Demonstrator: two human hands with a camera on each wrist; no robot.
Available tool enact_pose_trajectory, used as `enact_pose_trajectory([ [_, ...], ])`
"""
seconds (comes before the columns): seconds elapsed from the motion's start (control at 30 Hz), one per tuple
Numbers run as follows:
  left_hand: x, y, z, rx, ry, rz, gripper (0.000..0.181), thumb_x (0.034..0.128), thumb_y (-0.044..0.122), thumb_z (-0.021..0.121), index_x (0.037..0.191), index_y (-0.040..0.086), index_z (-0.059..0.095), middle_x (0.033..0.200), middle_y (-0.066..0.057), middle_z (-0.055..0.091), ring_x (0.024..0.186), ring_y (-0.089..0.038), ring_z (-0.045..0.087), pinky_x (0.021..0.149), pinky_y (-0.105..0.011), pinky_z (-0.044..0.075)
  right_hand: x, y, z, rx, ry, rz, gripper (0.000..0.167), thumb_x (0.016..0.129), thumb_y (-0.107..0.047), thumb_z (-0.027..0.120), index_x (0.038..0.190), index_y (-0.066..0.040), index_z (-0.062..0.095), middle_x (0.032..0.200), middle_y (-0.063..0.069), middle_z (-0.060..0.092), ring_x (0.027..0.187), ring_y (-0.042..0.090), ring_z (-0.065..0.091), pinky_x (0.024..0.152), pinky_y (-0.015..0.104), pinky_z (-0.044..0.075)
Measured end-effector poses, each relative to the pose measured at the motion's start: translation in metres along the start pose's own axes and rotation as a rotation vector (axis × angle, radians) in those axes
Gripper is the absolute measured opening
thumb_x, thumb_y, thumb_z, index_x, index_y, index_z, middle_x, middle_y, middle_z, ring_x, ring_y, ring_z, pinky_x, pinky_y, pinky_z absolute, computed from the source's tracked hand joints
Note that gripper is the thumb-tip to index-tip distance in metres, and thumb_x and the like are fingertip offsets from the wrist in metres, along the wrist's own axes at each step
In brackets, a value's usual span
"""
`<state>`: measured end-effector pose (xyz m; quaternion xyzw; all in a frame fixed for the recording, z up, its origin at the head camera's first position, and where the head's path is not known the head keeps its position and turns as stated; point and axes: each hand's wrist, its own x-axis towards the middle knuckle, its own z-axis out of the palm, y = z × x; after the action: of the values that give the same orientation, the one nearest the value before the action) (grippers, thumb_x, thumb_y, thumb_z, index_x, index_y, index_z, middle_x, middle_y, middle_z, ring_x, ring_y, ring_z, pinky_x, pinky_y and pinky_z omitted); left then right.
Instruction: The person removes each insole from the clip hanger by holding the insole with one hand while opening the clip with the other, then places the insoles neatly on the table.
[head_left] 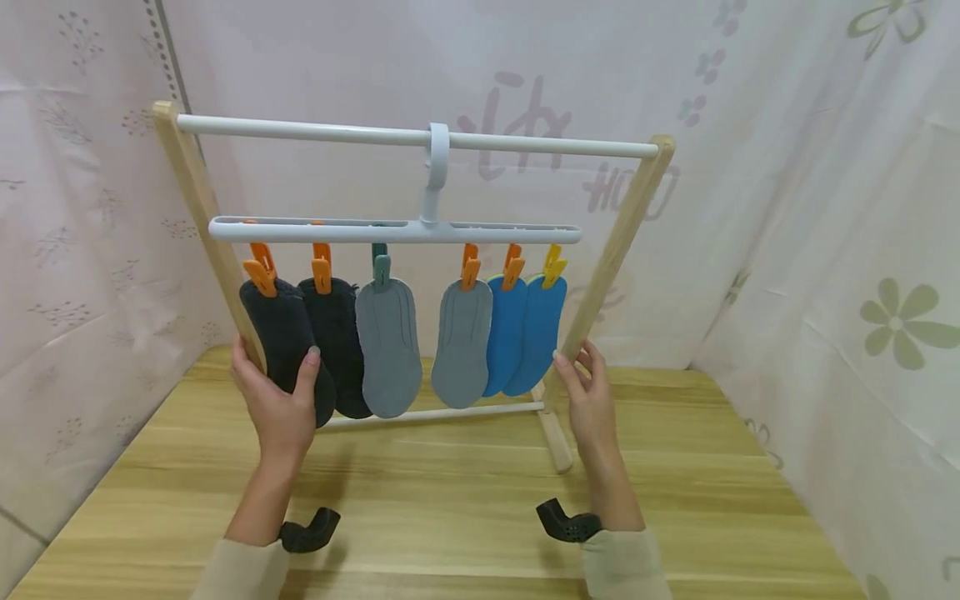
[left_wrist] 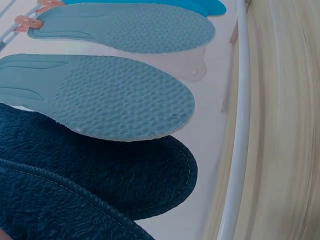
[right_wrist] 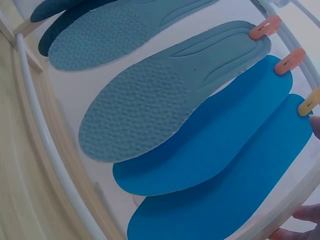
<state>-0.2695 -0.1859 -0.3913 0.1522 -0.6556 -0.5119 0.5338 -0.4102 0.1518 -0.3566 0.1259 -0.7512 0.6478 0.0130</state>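
Observation:
My left hand [head_left: 281,417] grips the left wooden post of a drying rack [head_left: 197,179], its thumb lying over a dark fuzzy insole [head_left: 281,333]. On the other side, my right hand [head_left: 594,408] holds the rack's right post [head_left: 618,237] between thumb and fingers. From the rack's top bar hangs a pale plastic hanger [head_left: 322,231]. Clips on it hold a second dark insole [head_left: 333,350], two grey insoles [head_left: 390,350] with dimpled surfaces, and two blue insoles [head_left: 536,333]. In the right wrist view, fingertips [right_wrist: 305,215] show behind the post.
The rack stands on a wood-grain table [head_left: 450,517], with a white lower bar [head_left: 480,412] and a wooden foot [head_left: 555,442]. Orange clips [head_left: 322,271], a green clip [head_left: 381,268] and a yellow clip [head_left: 553,267] line the hanger. Patterned curtains [head_left: 825,208] enclose the back and sides.

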Motion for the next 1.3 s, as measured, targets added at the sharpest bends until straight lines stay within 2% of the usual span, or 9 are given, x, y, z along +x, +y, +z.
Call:
enact_pose_trajectory([
  [0.13,0.0,0.0,-0.001,0.006,-0.016,-0.017,0.089,0.0904,0.023,0.075,0.159,0.016,0.019,0.16,-0.008,0.026,0.146,-0.023,0.03,0.126,-0.049,0.022,-0.003,-0.003,0.002,0.008,0.011,-0.001,0.075,0.101,-0.045,0.057,0.161,-0.017,0.022,0.162,0.015,0.029,0.148,0.034,0.037,0.118,0.059,0.035],
  [0.23,-0.006,0.002,0.0,0.031,-0.009,-0.039,0.091,0.0904,0.025,0.075,0.16,0.014,0.017,0.163,-0.008,0.023,0.149,-0.024,0.027,0.128,-0.049,0.018,-0.001,-0.004,-0.002,-0.003,0.008,-0.008,0.075,0.101,-0.047,0.056,0.161,-0.016,0.023,0.163,0.015,0.028,0.148,0.034,0.037,0.118,0.056,0.035],
  [0.4,-0.011,0.003,0.003,0.048,0.008,-0.022,0.09,0.091,0.028,0.075,0.16,0.017,0.018,0.162,-0.006,0.024,0.15,-0.022,0.027,0.128,-0.048,0.019,0.004,-0.007,-0.007,-0.015,0.009,-0.008,0.075,0.101,-0.049,0.055,0.161,-0.016,0.024,0.162,0.017,0.031,0.147,0.033,0.038,0.118,0.051,0.035],
  [0.6,-0.019,0.001,0.01,0.06,0.03,-0.012,0.091,0.091,0.031,0.075,0.16,0.02,0.017,0.161,-0.008,0.025,0.148,-0.021,0.028,0.126,-0.05,0.022,0.011,-0.007,-0.013,-0.011,0.003,-0.015,0.075,0.101,-0.05,0.055,0.161,-0.017,0.024,0.163,0.015,0.03,0.146,0.031,0.039,0.119,0.052,0.034],
  [0.87,-0.026,-0.001,0.006,0.108,0.075,-0.034,0.095,0.0905,0.037,0.075,0.161,0.016,0.015,0.162,-0.012,0.023,0.151,-0.025,0.025,0.128,-0.053,0.019,0.019,-0.006,-0.013,0.003,-0.11,-0.006,0.082,0.1,-0.049,0.056,0.163,-0.017,0.016,0.166,0.014,0.021,0.15,0.029,0.032,0.126,0.047,0.028],
  [1.1,-0.03,0.045,0.009,-0.014,0.067,-0.044,0.084,0.0917,0.014,0.07,0.156,-0.001,0.018,0.157,-0.025,0.025,0.146,-0.036,0.028,0.126,-0.058,0.017,0.02,-0.011,-0.018,0.057,-0.13,-0.017,0.081,0.101,-0.048,0.055,0.163,-0.016,0.014,0.166,0.013,0.018,0.152,0.025,0.029,0.128,0.043,0.024],
  [1.3,-0.027,0.016,0.006,0.005,0.075,-0.027,0.087,0.0899,0.017,0.072,0.158,0.006,0.02,0.159,-0.018,0.027,0.146,-0.03,0.03,0.125,-0.055,0.021,0.02,-0.008,-0.018,0.037,-0.152,-0.019,0.081,0.101,-0.046,0.056,0.164,-0.018,0.012,0.168,0.012,0.015,0.152,0.028,0.03,0.128,0.045,0.025],
])
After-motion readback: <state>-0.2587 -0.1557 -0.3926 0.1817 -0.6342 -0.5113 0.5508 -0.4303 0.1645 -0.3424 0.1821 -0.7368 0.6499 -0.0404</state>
